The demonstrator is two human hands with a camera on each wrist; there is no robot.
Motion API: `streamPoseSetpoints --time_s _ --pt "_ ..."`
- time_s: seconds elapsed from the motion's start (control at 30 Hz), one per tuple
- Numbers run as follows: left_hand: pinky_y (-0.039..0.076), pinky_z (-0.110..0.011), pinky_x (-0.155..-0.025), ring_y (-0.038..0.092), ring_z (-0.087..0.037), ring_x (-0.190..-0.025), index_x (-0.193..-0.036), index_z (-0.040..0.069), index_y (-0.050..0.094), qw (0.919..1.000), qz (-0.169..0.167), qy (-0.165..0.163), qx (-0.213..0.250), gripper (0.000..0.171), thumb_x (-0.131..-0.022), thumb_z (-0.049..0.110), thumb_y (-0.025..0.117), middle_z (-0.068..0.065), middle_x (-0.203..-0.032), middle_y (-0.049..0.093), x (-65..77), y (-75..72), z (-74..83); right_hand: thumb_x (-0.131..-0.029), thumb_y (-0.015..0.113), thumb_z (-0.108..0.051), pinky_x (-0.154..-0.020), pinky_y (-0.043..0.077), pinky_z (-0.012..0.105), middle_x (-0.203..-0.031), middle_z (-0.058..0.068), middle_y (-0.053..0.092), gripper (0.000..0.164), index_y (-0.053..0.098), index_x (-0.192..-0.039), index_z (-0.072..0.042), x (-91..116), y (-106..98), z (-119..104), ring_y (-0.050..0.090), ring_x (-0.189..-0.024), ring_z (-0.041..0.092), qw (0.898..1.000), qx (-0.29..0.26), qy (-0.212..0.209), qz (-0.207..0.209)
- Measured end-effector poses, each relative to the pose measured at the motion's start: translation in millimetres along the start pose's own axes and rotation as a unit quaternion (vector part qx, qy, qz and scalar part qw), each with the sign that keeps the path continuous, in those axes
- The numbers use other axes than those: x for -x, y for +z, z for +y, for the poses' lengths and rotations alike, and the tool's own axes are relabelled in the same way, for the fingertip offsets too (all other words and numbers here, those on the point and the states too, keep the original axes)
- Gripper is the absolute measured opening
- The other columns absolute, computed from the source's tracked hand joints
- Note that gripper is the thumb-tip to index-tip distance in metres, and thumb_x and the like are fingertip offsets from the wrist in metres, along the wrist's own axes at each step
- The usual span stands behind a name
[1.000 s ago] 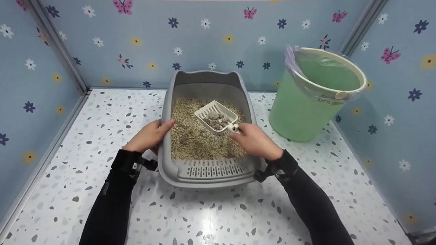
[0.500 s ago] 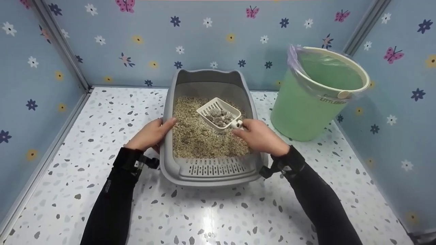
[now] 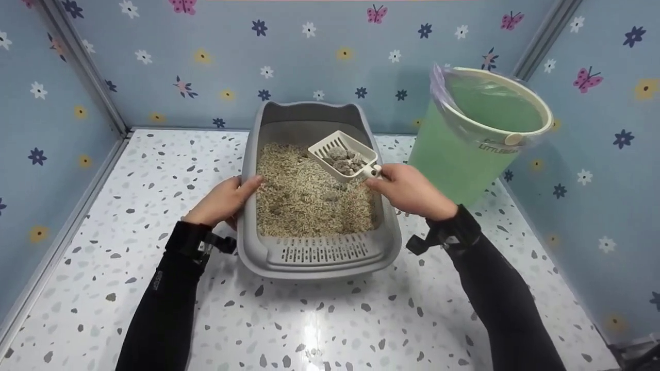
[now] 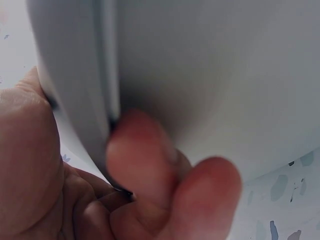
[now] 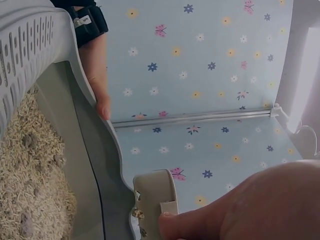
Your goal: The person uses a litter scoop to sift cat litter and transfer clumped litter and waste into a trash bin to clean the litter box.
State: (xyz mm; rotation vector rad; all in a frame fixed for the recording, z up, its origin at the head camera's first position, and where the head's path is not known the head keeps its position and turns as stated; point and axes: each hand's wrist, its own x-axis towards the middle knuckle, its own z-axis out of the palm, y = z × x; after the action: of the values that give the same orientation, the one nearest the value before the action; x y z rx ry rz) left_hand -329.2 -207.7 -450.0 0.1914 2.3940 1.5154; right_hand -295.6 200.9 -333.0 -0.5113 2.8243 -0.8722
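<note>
A grey litter box [image 3: 319,269] holds pale pellet litter [image 3: 304,206]. My left hand [image 3: 220,201] grips the box's left rim, thumb over the top; the left wrist view shows fingertips [image 4: 210,195] curled under the rim. My right hand [image 3: 412,189] pinches the short handle of a cream litter scoop [image 3: 331,141] above the litter, near the right wall. Grey clumps [image 3: 344,162] lie in the scoop's slotted pan. In the right wrist view, the thumb presses on the scoop [image 5: 155,192], its pan seen from the side beyond the box rim.
A green bin [image 3: 456,154] with a cream ring and a purple-tinted liner stands right of the box. Blue flowered panels [image 3: 180,41] enclose the speckled white surface [image 3: 154,206] at the back and both sides.
My right hand has moved up and to the right, carrying the loaded scoop towards the box's right wall. My left hand keeps its grip on the rim.
</note>
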Motion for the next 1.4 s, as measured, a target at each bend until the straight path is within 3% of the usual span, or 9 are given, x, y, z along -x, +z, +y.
streamPoseSetpoints --time_s 0.3,0.7,1.07,1.4 --pt "0.069 -0.055 -0.058 0.074 -0.026 -0.063 -0.145 -0.004 0.053 1.0 0.0 0.001 -0.001 0.1 -0.102 0.086 0.049 -0.019 -0.096 0.071 0.1 -0.2 2.2 -0.115 0.063 -0.039 -0.059 0.044 0.035 -0.074 -0.001 0.053 0.037 0.06 -0.088 -0.014 7 -42 3 0.049 -0.062 0.016 1.0 0.021 0.007 0.02" --pt "0.07 -0.054 -0.06 0.077 -0.033 -0.068 -0.144 -0.003 0.054 1.0 0.002 0.002 -0.002 0.102 -0.1 0.089 0.048 -0.023 -0.099 0.072 0.0 2.0 0.6 -0.114 0.063 -0.047 -0.052 0.044 0.031 -0.072 -0.003 0.052 0.042 0.067 -0.099 -0.009 5 -109 8 0.048 -0.058 0.012 0.997 -0.014 0.069 0.037" --pt "0.07 -0.054 -0.061 0.078 -0.034 -0.069 -0.145 -0.003 0.053 1.0 0.002 -0.002 0.001 0.107 -0.097 0.092 0.049 -0.023 -0.099 0.073 2.4 0.0 1.0 -0.114 0.063 -0.048 -0.049 0.045 0.026 -0.073 -0.007 0.056 0.043 0.068 -0.106 -0.005 -1 -168 17 0.047 -0.058 0.009 0.987 -0.02 0.138 0.081" --pt "0.07 -0.055 -0.059 0.078 -0.034 -0.07 -0.141 -0.004 0.055 0.9999 0.007 0.007 -0.006 0.105 -0.098 0.091 0.047 -0.024 -0.101 0.072 -0.4 2.0 -1.3 -0.114 0.065 -0.034 -0.045 0.041 0.023 -0.068 -0.009 0.054 0.035 0.067 -0.095 -0.006 -8 -195 47 0.047 -0.055 0.006 0.974 -0.054 0.185 0.12"
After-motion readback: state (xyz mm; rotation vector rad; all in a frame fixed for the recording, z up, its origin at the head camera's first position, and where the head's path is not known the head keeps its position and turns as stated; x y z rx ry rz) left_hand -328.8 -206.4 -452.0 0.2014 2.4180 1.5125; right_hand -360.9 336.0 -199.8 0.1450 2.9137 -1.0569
